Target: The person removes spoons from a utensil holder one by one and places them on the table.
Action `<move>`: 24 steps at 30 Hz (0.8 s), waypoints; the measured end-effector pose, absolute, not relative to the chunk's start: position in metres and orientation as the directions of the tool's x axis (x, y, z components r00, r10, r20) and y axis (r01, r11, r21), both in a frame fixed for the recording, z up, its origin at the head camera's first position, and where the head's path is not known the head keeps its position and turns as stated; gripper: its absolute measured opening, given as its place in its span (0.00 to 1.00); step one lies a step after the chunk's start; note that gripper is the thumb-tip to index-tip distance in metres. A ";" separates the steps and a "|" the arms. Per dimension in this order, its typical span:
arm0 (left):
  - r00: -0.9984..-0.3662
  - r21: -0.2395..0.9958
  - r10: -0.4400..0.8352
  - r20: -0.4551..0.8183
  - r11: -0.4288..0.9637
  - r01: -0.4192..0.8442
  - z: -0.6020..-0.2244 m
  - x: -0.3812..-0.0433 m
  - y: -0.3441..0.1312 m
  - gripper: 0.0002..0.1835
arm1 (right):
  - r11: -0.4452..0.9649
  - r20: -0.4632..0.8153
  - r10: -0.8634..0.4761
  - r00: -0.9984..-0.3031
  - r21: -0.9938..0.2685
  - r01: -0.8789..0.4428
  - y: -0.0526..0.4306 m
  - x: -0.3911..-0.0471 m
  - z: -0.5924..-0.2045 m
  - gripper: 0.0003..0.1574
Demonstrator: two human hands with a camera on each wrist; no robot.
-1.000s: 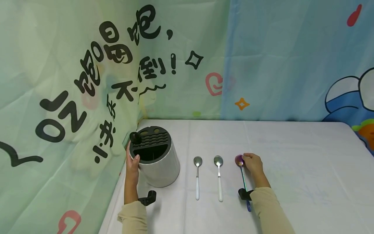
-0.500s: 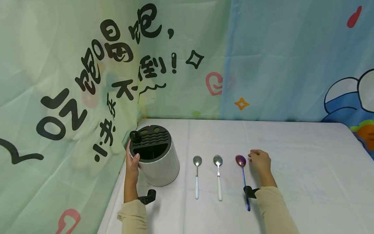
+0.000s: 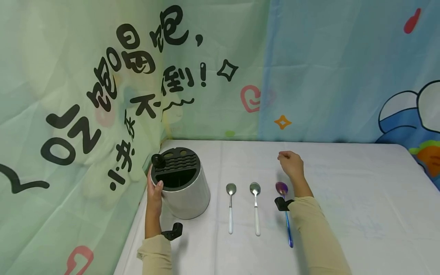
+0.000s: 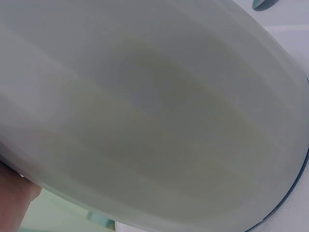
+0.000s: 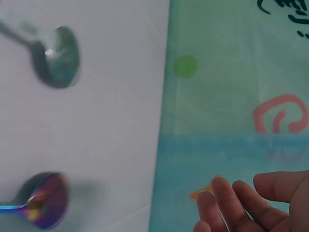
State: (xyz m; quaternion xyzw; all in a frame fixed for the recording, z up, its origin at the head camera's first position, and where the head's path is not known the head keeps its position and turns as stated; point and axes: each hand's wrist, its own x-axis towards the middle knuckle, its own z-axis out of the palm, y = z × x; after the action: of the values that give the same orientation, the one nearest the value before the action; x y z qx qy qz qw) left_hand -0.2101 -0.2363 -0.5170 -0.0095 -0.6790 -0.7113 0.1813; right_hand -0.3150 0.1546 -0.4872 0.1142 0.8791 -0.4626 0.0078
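Note:
My left hand [image 3: 155, 196] grips the side of a white utensil holder [image 3: 188, 200] with a dark slotted lid, its thumb at the rim. That holder tilts slightly, and its pale wall fills most of the left wrist view. My right hand [image 3: 292, 166] is raised beyond a purple-blue iridescent spoon [image 3: 281, 187], holding nothing; in the right wrist view its fingers [image 5: 227, 198] are loosely bent, apart from the thumb. Two silver spoons with white handles, the left one [image 3: 230, 219] and the middle one [image 3: 257, 219], lie parallel, bowls pointing away from me.
A white cloth covers the table [image 3: 361, 214]. Printed fabric hangs along the left and the back, with black lettering and drawings on it. The holder stands close to the left curtain [image 3: 93, 183]. Black camera mounts sit on both wrists.
My right hand has let go of the iridescent spoon's bowl, drawn off to the right, then moved up and away over the table. The left hand and the holder stay put.

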 end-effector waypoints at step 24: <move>-0.939 0.964 -0.237 0.248 -0.032 0.263 -0.518 -0.213 -0.238 0.39 | 0.538 0.136 -0.315 -0.939 -0.789 -0.295 0.010 -0.310 -0.411 0.24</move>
State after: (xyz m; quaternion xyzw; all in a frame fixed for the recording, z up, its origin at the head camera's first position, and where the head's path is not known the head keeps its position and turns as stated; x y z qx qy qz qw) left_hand -0.2130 -0.2384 -0.5175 -0.0095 -0.6737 -0.7182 0.1738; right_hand -0.3098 0.0097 -0.4111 -0.1738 0.8770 -0.4478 0.0111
